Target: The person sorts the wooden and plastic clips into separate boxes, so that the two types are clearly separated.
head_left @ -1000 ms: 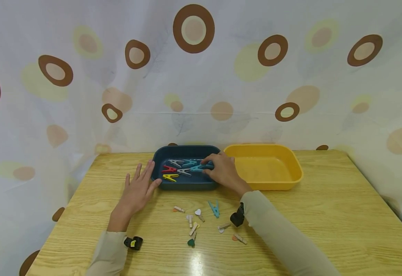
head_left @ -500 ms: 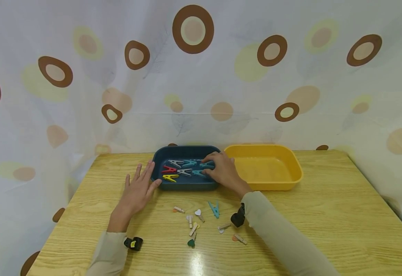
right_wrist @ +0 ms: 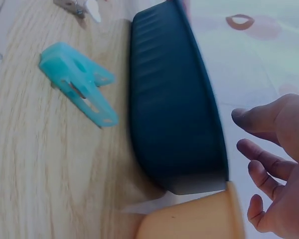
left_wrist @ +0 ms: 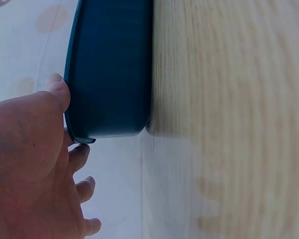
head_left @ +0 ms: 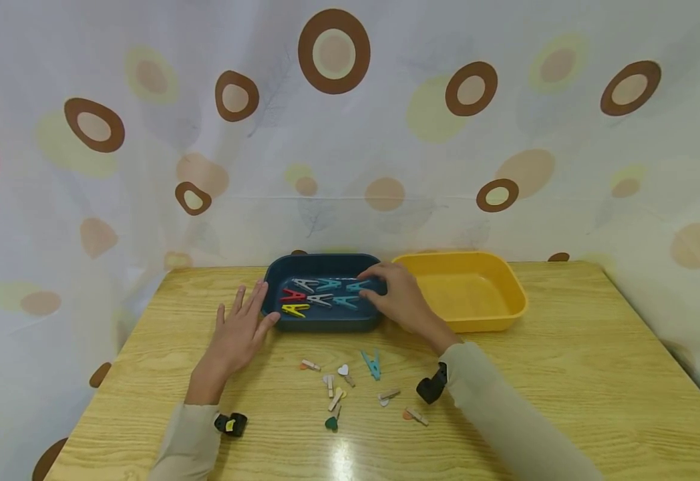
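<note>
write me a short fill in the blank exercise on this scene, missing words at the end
The dark blue rectangular plastic tray stands to the ____ of the yellow rectangular plastic tray in the head view.
Inside it, ____ turquoise plastic clips can be seen.
The hand over its end nearest the yellow tray is the person's ____ one.
The darkest small heart among the wooden clothespins is ____.

Missing words: left; three; right; green

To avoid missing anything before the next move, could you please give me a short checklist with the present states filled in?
1. Right hand free of clips: ok.
2. Left hand touching the blue tray's rim: ok.
3. Table cleared of turquoise clips: not ok, one lies there.
4. Wooden clips in a tray: not ok, several lie loose.
5. Yellow tray completely empty: cannot tell, part is hidden.
</note>
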Available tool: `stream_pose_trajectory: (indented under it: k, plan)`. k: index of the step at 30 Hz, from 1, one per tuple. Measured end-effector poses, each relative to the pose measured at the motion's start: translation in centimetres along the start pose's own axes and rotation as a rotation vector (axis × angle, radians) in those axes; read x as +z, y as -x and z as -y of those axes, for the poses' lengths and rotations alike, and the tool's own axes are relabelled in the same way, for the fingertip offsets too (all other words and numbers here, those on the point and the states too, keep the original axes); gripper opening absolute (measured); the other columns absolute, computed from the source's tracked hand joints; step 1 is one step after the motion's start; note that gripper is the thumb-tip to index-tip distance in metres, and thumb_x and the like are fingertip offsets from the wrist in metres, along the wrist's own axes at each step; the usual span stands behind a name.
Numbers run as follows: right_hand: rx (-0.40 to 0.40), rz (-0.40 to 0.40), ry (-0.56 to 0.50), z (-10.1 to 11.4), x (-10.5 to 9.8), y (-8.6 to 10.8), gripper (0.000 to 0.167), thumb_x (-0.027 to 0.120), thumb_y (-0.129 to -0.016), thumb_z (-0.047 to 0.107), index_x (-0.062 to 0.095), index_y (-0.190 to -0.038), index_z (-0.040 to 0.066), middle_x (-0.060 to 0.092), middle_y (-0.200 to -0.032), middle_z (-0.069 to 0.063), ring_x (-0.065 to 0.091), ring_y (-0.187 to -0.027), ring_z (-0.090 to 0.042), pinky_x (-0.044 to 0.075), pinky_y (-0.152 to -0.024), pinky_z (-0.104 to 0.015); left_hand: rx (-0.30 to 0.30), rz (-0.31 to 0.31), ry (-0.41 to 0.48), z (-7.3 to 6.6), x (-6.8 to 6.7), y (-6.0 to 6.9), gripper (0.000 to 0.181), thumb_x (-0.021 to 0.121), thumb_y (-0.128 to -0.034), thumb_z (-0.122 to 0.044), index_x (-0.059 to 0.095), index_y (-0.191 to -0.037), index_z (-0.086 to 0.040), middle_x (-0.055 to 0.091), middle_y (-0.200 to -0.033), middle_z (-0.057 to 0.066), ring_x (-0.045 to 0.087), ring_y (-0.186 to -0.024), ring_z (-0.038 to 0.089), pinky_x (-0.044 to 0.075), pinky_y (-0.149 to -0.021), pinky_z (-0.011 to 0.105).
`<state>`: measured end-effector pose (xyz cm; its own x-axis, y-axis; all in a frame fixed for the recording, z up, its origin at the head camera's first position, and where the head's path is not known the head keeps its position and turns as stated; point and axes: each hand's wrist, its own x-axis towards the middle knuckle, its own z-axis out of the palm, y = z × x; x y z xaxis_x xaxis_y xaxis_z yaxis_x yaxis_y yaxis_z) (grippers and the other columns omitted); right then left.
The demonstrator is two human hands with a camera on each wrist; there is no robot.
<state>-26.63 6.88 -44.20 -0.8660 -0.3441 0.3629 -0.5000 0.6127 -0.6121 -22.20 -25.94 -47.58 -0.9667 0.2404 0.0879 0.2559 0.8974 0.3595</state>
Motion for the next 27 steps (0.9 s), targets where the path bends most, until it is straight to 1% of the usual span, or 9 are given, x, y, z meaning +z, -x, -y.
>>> stream_pose_trajectory:
  k: [2, 6, 11, 14, 19, 22, 25, 27]
  plan:
    - [-0.012, -0.005, -0.006, 0.2, -0.4, 0.3, 0.025, 0.078, -0.093, 0.015, 0.076, -0.117, 0.008, 0.070, -0.123, -0.009, 0.059, -0.109, -0.030, 0.048, -0.095, -0.049, 0.000, 0.000, 0.001, 0.0, 0.0, 0.0, 0.073, 0.034, -0.1102, -0.052, 0.012, -0.166, -0.011, 0.012, -0.171, 0.010, 0.006, -0.156, 0.042, 0.002, -0.116, 0.074]
    - [-0.038, -0.031, -0.012, 0.4, -1.2, 1.2, 0.026, 0.078, -0.093, 0.014, 0.075, -0.117, 0.008, 0.070, -0.120, -0.009, 0.058, -0.096, -0.029, 0.050, -0.085, -0.048, 0.001, 0.002, 0.006, 0.0, -0.1, 0.1, 0.073, 0.034, -0.1103, -0.052, 0.011, -0.166, -0.011, 0.012, -0.171, 0.010, 0.005, -0.156, 0.042, 0.002, -0.115, 0.074]
    - [-0.047, -0.077, -0.022, 0.8, -2.2, 2.4, 0.026, 0.081, -0.090, 0.013, 0.076, -0.115, 0.008, 0.071, -0.113, -0.009, 0.059, -0.092, -0.031, 0.052, -0.080, -0.049, 0.000, 0.007, 0.002, -0.1, -0.2, 0.1, 0.073, 0.033, -0.1102, -0.052, 0.011, -0.166, -0.010, 0.013, -0.171, 0.011, 0.006, -0.156, 0.043, 0.003, -0.115, 0.075]
    - [-0.061, -0.090, -0.033, 0.8, -2.5, 3.2, 0.027, 0.081, -0.090, 0.013, 0.076, -0.115, 0.008, 0.070, -0.111, -0.009, 0.059, -0.091, -0.031, 0.052, -0.078, -0.048, -0.002, 0.008, 0.001, -0.1, -0.2, 0.1, 0.073, 0.033, -0.1103, -0.052, 0.011, -0.166, -0.010, 0.013, -0.171, 0.011, 0.006, -0.156, 0.043, 0.003, -0.115, 0.075]
    - [-0.059, -0.087, -0.060, 1.1, -2.9, 4.8, 0.028, 0.081, -0.090, 0.014, 0.075, -0.117, 0.011, 0.071, -0.112, -0.004, 0.060, -0.090, -0.028, 0.051, -0.075, -0.041, -0.002, 0.008, 0.002, 0.0, 0.0, 0.2, 0.073, 0.033, -0.1104, -0.052, 0.011, -0.166, -0.010, 0.013, -0.171, 0.012, 0.006, -0.156, 0.043, 0.003, -0.115, 0.075]
    - [-0.058, -0.085, -0.085, 1.3, -2.8, 6.0, 0.028, 0.081, -0.090, 0.014, 0.075, -0.118, 0.012, 0.071, -0.110, 0.000, 0.060, -0.087, -0.026, 0.048, -0.068, -0.034, -0.001, 0.010, 0.002, 0.0, 0.0, 0.3, 0.073, 0.033, -0.1105, -0.052, 0.011, -0.166, -0.010, 0.013, -0.171, 0.012, 0.006, -0.156, 0.043, 0.003, -0.114, 0.076]
    - [-0.071, -0.092, -0.115, 1.2, -2.4, 7.0, 0.028, 0.081, -0.089, 0.011, 0.075, -0.116, 0.011, 0.070, -0.103, -0.002, 0.059, -0.082, -0.028, 0.043, -0.060, -0.030, 0.006, 0.012, 0.004, 0.1, -0.1, 0.2, 0.073, 0.032, -0.1107, -0.052, 0.010, -0.166, -0.010, 0.012, -0.171, 0.012, 0.005, -0.156, 0.043, 0.002, -0.114, 0.076]
    - [-0.066, -0.088, -0.134, 1.0, -1.9, 7.6, 0.027, 0.081, -0.089, 0.009, 0.075, -0.116, 0.010, 0.069, -0.100, -0.002, 0.058, -0.080, -0.027, 0.042, -0.059, -0.027, 0.007, 0.009, -0.001, 0.2, -0.1, 0.2, 0.073, 0.032, -0.1106, -0.052, 0.010, -0.166, -0.010, 0.012, -0.171, 0.012, 0.005, -0.156, 0.044, 0.002, -0.114, 0.076]
